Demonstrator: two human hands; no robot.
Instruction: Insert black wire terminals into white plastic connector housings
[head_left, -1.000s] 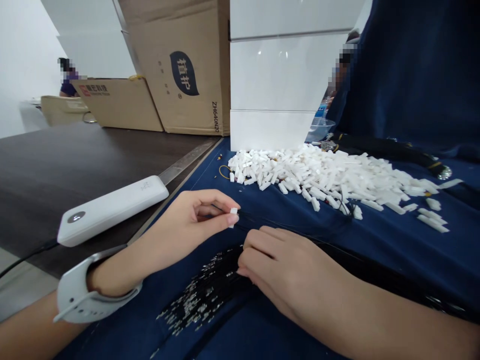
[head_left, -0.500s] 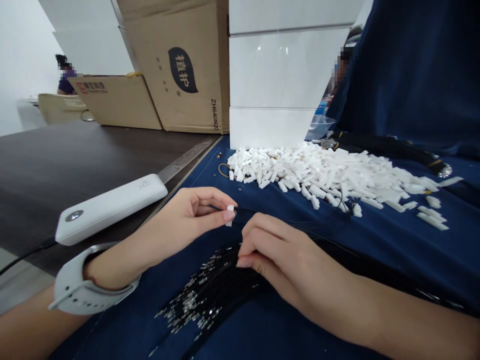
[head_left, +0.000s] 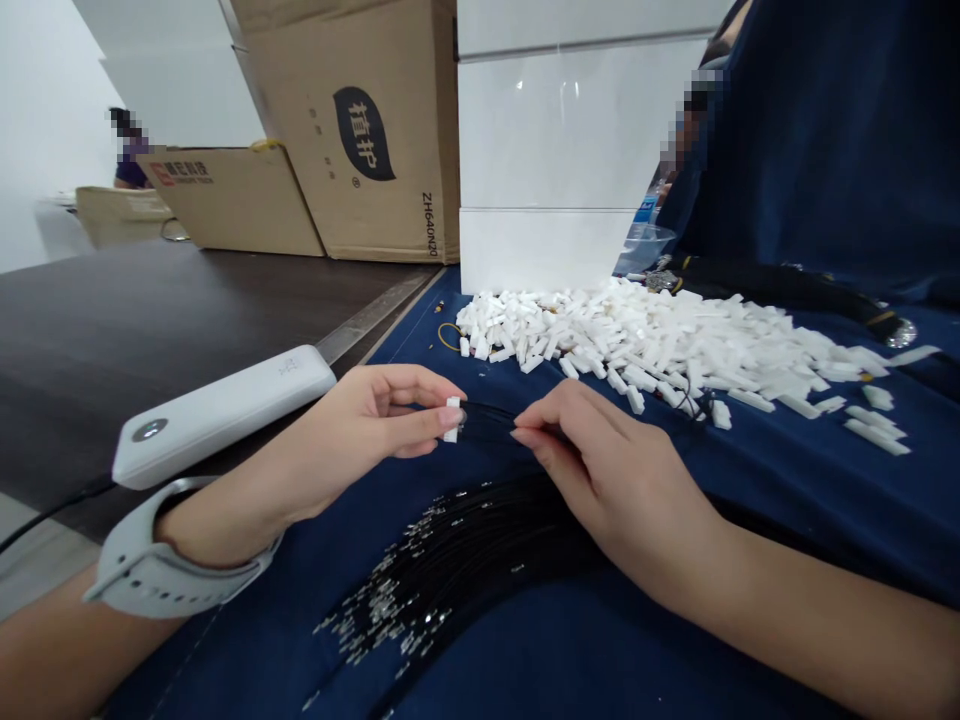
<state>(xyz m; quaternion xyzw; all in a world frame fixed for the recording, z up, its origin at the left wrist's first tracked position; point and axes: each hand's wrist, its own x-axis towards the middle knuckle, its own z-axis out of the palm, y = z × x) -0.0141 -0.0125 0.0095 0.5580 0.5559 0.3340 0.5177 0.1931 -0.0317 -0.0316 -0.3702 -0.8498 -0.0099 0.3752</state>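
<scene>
My left hand pinches a small white connector housing between thumb and fingers. Thin black wires run from the housing toward my right hand, whose thumb and forefinger are closed on them. How far the wires sit inside the housing cannot be made out. Below both hands, a bundle of black wires fans out on the dark blue cloth, with bright metal terminals at the left ends. Beyond my right hand lies a heap of white connector housings.
A white power bank with a cable lies on the dark table at left. Cardboard boxes and white boxes stand behind. Another tied black wire bundle lies at back right. A person is far left.
My right hand has moved up and right, from over the wire bundle to the wires by the housing. My left hand has shifted slightly up and left with the housing.
</scene>
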